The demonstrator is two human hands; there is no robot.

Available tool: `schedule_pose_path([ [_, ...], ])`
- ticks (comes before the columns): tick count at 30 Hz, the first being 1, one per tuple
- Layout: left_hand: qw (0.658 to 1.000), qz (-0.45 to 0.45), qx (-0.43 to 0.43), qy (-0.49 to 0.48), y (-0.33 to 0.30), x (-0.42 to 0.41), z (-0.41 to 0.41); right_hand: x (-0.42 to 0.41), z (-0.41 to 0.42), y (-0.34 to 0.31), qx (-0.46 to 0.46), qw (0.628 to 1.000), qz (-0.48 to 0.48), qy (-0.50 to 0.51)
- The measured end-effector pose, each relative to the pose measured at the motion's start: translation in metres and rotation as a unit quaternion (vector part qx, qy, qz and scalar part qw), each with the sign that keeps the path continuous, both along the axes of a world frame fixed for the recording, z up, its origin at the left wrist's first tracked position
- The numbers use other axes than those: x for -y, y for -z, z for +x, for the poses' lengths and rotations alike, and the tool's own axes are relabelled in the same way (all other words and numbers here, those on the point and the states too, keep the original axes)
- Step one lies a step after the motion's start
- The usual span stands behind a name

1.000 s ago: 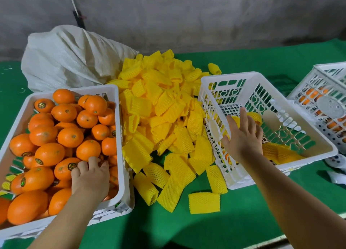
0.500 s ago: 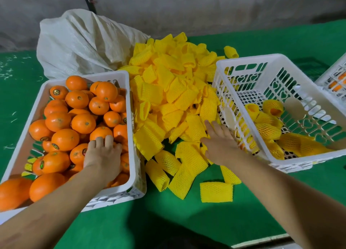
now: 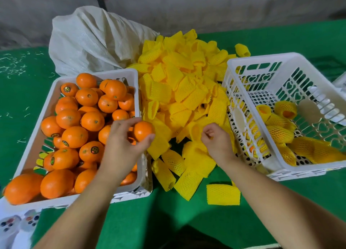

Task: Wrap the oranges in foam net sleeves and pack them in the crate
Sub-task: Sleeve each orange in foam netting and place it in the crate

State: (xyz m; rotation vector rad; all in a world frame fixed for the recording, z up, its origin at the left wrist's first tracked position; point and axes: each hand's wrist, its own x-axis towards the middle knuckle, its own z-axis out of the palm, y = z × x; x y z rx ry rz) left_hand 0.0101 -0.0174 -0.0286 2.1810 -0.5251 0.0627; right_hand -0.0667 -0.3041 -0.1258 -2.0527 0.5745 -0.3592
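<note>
Now: smooth round orange (image 3: 142,131) gripped in left hand (image 3: 123,145); right hand (image 3: 218,140) curled, pinching ribbed yellow foam sleeve (image 3: 196,157).

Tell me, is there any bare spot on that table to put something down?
Yes: the green cloth at the near edge, between the person's forearms, and the strip left of the orange crate. The middle is crowded with foam sleeves, right up to the packing crate.

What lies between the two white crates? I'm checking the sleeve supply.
The head view shows a pile of yellow foam net sleeves between them.
</note>
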Motion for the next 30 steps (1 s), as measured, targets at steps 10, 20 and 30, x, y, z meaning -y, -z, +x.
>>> schedule_pose_path([
  [10, 0.891, -0.309, -0.316, 0.107, 0.016, 0.038, -0.033, -0.073, 0.003, -0.077, 0.009, 0.972, 0.232, -0.044],
  [20, 0.831, -0.346, -0.401, 0.168, 0.015, 0.03, -0.032, -0.074, 0.013, -0.084, 0.045, 0.999, 0.004, 0.026],
  [30, 0.847, -0.358, -0.377, 0.108, 0.014, 0.041, -0.032, -0.061, -0.004, -0.094, 0.065, 0.99, 0.093, -0.083],
])
